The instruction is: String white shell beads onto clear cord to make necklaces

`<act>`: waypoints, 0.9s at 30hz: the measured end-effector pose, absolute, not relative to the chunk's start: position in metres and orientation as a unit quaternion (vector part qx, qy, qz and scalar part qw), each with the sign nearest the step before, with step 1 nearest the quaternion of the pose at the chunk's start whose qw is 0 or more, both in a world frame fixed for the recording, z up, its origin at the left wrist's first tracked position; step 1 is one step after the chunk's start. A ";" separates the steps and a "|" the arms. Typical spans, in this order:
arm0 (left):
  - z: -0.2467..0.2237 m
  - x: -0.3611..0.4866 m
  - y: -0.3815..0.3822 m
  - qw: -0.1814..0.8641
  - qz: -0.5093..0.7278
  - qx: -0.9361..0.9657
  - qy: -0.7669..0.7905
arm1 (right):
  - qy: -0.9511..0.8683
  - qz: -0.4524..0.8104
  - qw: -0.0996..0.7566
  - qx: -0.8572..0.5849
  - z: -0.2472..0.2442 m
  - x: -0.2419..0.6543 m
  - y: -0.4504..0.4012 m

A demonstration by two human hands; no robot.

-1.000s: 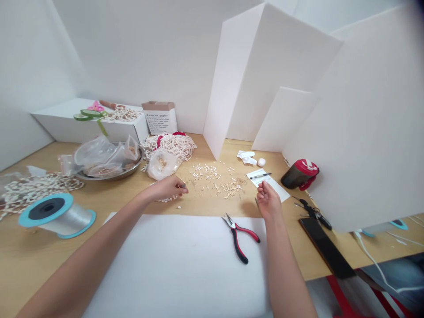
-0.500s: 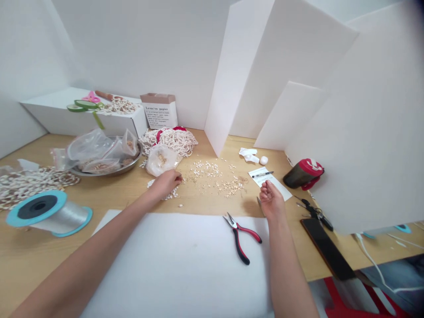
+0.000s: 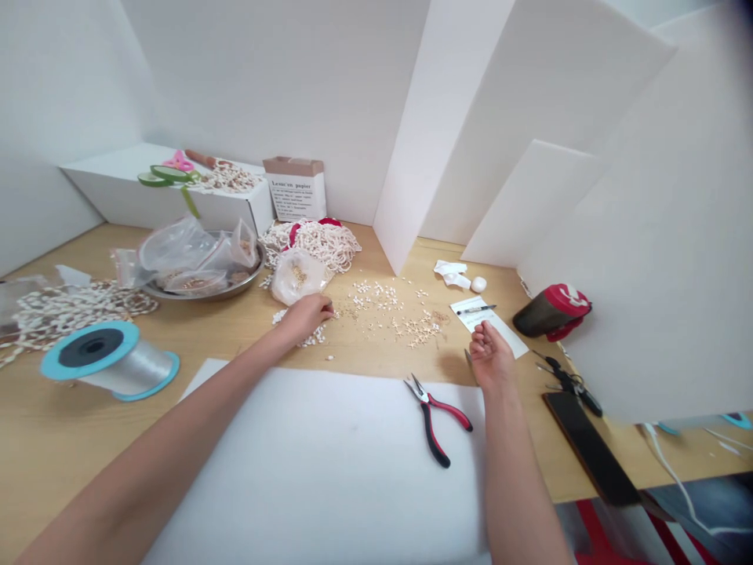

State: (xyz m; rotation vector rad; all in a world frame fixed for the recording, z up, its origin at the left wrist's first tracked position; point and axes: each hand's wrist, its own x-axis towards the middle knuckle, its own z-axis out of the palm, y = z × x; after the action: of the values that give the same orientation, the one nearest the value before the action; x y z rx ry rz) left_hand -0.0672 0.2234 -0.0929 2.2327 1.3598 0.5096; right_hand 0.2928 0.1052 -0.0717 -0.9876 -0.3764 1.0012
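Note:
My left hand [image 3: 307, 315] is at the small white shells [image 3: 314, 337] in front of a clear plastic bag [image 3: 297, 276]. Its fingertips are pinched together, and whatever they hold is too small to see. On the right, my right hand [image 3: 492, 353] is raised palm-up with curled fingers, beside a white card [image 3: 503, 329] with a pen [image 3: 476, 309] on it. I cannot make out what is in those fingers. Between the hands lie loose white shells [image 3: 376, 296] and pale starfish-shaped pieces [image 3: 416, 331]. Red-and-black pliers [image 3: 434, 424] rest on a white sheet [image 3: 329, 471].
A spool of clear line [image 3: 126, 365] stands at left, with shell strands [image 3: 76, 310] behind it. A metal bowl [image 3: 217, 292] holds plastic bags. White panels [image 3: 412, 149] rise behind. A dark red-topped bottle [image 3: 550, 310], keys [image 3: 568, 380] and a phone [image 3: 591, 447] lie at right.
The whole view has shifted, so things sit farther right in the picture. Both hands keep nearly the same places on the table, fingers still closed.

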 end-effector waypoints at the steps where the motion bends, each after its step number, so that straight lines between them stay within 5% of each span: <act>1: -0.092 -0.067 0.223 0.242 0.190 0.812 0.496 | -0.173 0.458 0.746 -0.452 -0.072 0.293 0.105; 12: -0.080 -0.055 0.217 0.338 0.288 0.741 0.504 | -0.225 0.479 0.707 -0.469 -0.068 0.276 0.107; 22: -0.068 -0.030 0.200 0.683 0.318 0.500 0.427 | -0.261 0.505 0.666 -0.483 -0.074 0.261 0.112; 27: -0.072 -0.020 0.191 0.776 0.327 0.382 0.381 | -0.276 0.506 0.648 -0.498 -0.078 0.257 0.114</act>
State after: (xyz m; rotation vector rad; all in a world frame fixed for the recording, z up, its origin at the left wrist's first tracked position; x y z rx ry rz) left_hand -0.0203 0.1914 -0.0716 0.8272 0.8254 0.7085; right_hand 0.2570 0.1136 -0.0780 -1.1319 -0.6284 1.1493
